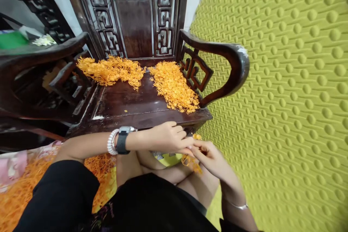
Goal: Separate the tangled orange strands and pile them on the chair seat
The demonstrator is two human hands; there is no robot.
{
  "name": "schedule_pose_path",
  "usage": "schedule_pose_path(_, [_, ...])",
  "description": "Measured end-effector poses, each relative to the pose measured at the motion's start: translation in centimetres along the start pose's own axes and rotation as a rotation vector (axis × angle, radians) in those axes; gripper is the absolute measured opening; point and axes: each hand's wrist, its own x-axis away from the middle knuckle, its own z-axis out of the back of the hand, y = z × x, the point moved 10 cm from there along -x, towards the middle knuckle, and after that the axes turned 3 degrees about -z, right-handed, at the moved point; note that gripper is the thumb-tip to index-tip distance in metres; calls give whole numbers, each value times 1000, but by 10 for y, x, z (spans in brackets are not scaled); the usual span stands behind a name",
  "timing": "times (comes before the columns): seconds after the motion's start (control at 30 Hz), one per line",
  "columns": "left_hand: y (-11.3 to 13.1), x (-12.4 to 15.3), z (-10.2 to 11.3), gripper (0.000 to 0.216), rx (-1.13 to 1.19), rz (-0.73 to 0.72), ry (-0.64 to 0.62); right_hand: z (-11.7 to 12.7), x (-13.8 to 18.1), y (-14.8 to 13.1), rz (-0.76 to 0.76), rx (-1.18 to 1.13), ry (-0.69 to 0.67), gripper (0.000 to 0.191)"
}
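My left hand (pixel 170 138), with a watch and a coiled white band at its wrist, meets my right hand (pixel 210 156) over my lap. Both hands are closed, their fingertips pinched together. A thin-stranded orange plastic piece (pixel 194 165) hangs below the fingers, looking like part of an artificial flower. Another yellow-orange bit (pixel 197 136) shows just above my right fingers. The exact grip point is hidden by the fingers. Beyond the hands, two heaps of similar orange pieces rest on the chair seat: a left heap (pixel 114 70) and a right heap (pixel 174 85).
A dark carved wooden chair (pixel 130 101) faces me, its right armrest (pixel 240 56) curving toward me. A yellow bumpy padded surface (pixel 293 98) fills the right side. A large mass of orange strands (pixel 16 203) lies at lower left beside pink patterned cloth (pixel 16 166).
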Motion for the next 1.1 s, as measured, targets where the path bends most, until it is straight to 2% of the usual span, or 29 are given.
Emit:
schedule_pose_path(0.1, [11,17,7,37,-26,-25,-11,-9,13,-15,49,151,-115,30])
schedule_pose_path(0.17, [24,29,19,36,-37,-83,-38,-3,27,-24,93,229,-167,24])
schedule_pose_path(0.23, [32,43,43,35,-130,-108,-22,24,43,-27,107,265,-96,20])
schedule_pose_path(0.3, [19,57,74,34,-272,-24,58,72,58,-20,55,256,129,25])
schedule_pose_path(0.37, [-15,67,99,35,-366,165,134,117,74,-2,-64,202,388,32])
schedule_pose_path(0.43, [-62,66,103,35,-373,368,130,131,79,16,-139,51,497,33])
schedule_pose_path(0.5, [-111,51,89,37,-341,501,89,118,66,23,-125,-138,477,33])
schedule_pose_path(0.6, [-173,15,53,43,-291,595,47,81,36,18,-42,-380,373,30])
schedule_pose_path(0.67, [-203,-5,30,45,-260,661,13,61,19,13,-21,-504,300,25])
schedule_pose_path(0.7, [-209,-13,23,46,-269,665,19,54,14,11,-16,-552,265,23])
schedule_pose_path(0.77, [-201,-29,17,49,-289,594,64,45,6,7,-6,-615,205,20])
schedule_pose_path(0.83, [-171,-38,13,48,-212,452,101,41,1,3,15,-647,160,17])
schedule_pose_path(0.93, [-114,-36,-8,47,176,292,5,43,-6,-5,82,-667,139,16])
schedule_pose_path(1.03, [-65,-22,-26,47,509,254,-100,39,-12,-14,148,-684,118,20])
schedule_pose_path(1.1, [-52,-15,-24,44,603,290,-40,29,-16,-18,157,-706,67,18])
